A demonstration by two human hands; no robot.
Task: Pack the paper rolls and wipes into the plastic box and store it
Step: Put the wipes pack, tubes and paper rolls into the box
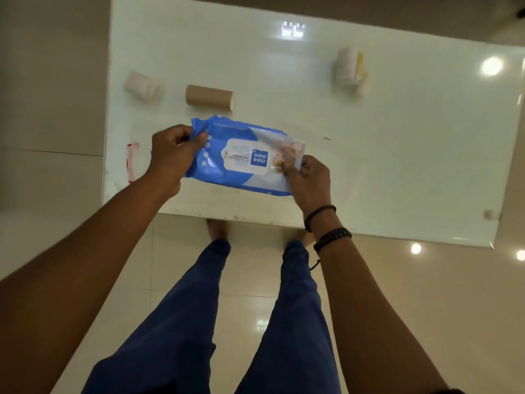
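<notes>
A blue and white pack of wet wipes [241, 157] is held over the near part of the white table [397, 155]. My left hand [173, 155] pinches its left end and my right hand [306, 177] grips its right end. Behind it a brown paper roll [208, 98] lies on its side. A small white roll [142, 86] lies at the far left. At the far right stands a white pack with a yellow edge [348, 65], with another white roll [363, 86] beside it. No plastic box is clearly in view.
A pink and red object [132, 160] shows at the table's left edge, partly hidden. A small round knob [488, 214] sits near the table's right front corner. My legs in blue trousers stand on the glossy tiled floor [85, 223] just in front of the table.
</notes>
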